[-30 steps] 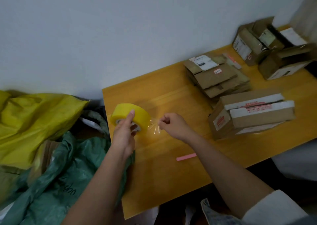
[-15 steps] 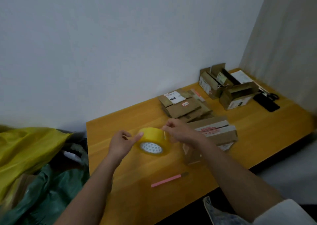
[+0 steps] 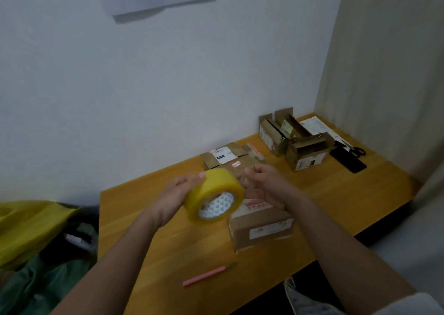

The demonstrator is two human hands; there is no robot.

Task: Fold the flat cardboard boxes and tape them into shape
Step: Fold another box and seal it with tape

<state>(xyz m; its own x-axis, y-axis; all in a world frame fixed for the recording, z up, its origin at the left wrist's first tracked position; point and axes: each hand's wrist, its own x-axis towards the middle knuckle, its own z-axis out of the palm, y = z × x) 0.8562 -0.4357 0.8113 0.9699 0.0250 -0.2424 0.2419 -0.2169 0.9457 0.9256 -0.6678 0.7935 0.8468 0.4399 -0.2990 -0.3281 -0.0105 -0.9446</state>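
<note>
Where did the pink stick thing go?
The pink stick lies on the wooden table near its front edge, between the person's two forearms, in front of the closed cardboard box.

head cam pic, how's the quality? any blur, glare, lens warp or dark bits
Head view: dim, flat indoor light, soft all over, so box labels cannot be read. No strong glare; the tape roll in the left hand shows only a dull sheen. Wide-angle warp tilts the table edges and the wall corner. Below the table's near edge it goes almost black; the right hand is slightly smeared.
</note>
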